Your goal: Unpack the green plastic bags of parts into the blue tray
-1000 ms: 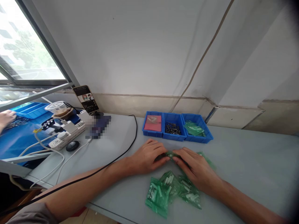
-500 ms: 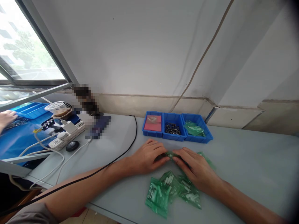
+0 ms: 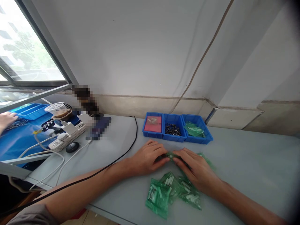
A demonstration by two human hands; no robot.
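My left hand (image 3: 150, 157) and my right hand (image 3: 194, 165) meet over the table, each pinching one side of a small green plastic bag (image 3: 172, 155). Most of that bag is hidden by my fingers. Below them lie more green bags: one at the left (image 3: 158, 198) and others partly overlapping, a middle bag (image 3: 172, 184) and a right bag (image 3: 190, 193), with pale, rod-like pieces showing through. Another piece of green plastic (image 3: 207, 161) shows behind my right hand, partly covered by it.
Behind my hands stand three joined blue bins: a bin with a red card (image 3: 152, 124), one with metal screws or pins (image 3: 172, 129), one with green bags (image 3: 194, 129). A black cable (image 3: 122, 156) crosses my left forearm. Leftward are a power strip (image 3: 67, 137) and another person's hand (image 3: 8, 120).
Both hands keep their pinch on the green bag in nearly the same place. Only a very slight shift of the view shows.
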